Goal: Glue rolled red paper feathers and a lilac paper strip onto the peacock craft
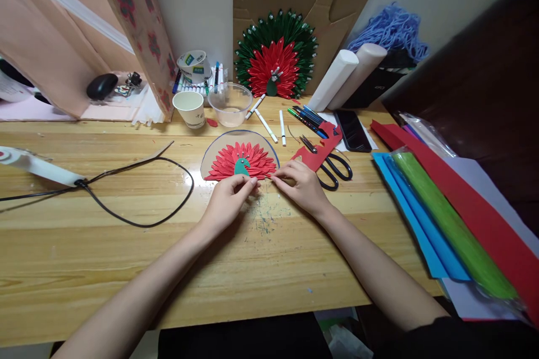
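Note:
A half-round cardboard piece (217, 148) with a dark outline lies flat on the table, bearing a peacock made of red petals (261, 157) and a green body (241, 166). My left hand (229, 196) is closed at its lower edge, thumb and finger together just below the green body; whatever they hold is too small to make out. At the lower right corner, the fingertips of my right hand (301, 184) pinch the end of the red petals. Beside that hand lie black-handled scissors (337, 171), partly under a cut red sheet (318, 148).
A larger green and red peacock (275, 59) leans at the back. Markers (266, 126), a paper cup (189, 110) and a clear bowl (229, 106) stand ahead. A glue gun (42, 165) with a looped cord lies left. A phone (352, 130) and coloured sheets (415, 213) lie right.

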`<state>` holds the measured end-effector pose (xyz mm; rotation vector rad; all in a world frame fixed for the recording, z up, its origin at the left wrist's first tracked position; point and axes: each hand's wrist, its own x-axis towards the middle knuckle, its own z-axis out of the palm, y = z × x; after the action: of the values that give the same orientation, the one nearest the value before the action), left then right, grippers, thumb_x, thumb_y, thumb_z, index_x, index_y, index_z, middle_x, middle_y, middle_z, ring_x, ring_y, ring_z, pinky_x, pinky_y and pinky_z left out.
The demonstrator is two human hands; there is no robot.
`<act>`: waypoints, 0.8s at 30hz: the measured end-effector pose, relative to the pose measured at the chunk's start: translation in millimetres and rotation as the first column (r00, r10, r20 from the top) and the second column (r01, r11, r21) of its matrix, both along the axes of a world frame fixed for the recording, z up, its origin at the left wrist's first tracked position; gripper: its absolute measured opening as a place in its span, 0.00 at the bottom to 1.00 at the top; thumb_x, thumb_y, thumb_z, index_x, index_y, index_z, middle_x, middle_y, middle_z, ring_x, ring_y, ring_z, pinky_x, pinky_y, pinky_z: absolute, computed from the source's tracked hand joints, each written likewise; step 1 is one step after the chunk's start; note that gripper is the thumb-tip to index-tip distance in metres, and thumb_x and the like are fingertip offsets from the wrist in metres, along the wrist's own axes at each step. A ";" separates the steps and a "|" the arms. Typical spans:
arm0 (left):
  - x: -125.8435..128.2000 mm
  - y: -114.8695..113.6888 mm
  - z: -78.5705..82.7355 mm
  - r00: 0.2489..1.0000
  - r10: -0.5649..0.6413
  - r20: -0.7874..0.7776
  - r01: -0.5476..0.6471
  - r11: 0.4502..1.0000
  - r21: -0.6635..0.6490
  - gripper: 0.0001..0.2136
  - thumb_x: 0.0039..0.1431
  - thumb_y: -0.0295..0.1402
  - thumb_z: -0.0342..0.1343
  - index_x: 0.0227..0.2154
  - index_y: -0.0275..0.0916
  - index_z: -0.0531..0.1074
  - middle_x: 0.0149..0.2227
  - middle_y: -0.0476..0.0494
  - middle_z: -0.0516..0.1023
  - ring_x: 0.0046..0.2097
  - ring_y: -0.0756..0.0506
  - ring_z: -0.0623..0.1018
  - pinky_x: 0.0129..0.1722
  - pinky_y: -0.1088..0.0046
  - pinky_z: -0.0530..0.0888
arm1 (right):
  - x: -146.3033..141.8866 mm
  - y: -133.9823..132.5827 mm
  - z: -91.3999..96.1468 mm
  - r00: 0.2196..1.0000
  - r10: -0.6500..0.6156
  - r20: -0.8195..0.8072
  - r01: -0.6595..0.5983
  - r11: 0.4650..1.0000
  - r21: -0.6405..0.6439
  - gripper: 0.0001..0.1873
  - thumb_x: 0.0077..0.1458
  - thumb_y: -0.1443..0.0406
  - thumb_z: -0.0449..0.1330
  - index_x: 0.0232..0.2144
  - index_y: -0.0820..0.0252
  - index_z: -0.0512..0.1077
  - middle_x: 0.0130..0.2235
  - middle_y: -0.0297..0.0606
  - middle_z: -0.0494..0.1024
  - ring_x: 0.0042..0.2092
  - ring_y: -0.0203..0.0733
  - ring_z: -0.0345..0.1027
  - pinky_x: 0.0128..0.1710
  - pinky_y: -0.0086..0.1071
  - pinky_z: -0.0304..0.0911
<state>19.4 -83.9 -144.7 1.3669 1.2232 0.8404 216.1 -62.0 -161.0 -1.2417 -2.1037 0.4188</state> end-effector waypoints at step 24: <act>0.2 -0.9 -4.1 1.000 -0.020 0.000 0.020 1.000 -0.013 0.16 0.57 0.43 0.49 0.29 0.35 0.73 0.32 0.41 0.78 0.35 0.46 0.76 0.36 0.72 0.70 | 6.1 1.0 7.3 0.968 -0.010 0.252 -0.045 0.976 0.211 0.05 0.54 0.67 0.57 0.30 0.60 0.73 0.31 0.39 0.75 0.35 0.41 0.64 0.35 0.33 0.62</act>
<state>19.6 -84.8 -148.7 1.3668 1.2110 0.8171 222.2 -60.9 -153.7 -1.2000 -2.3024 0.0362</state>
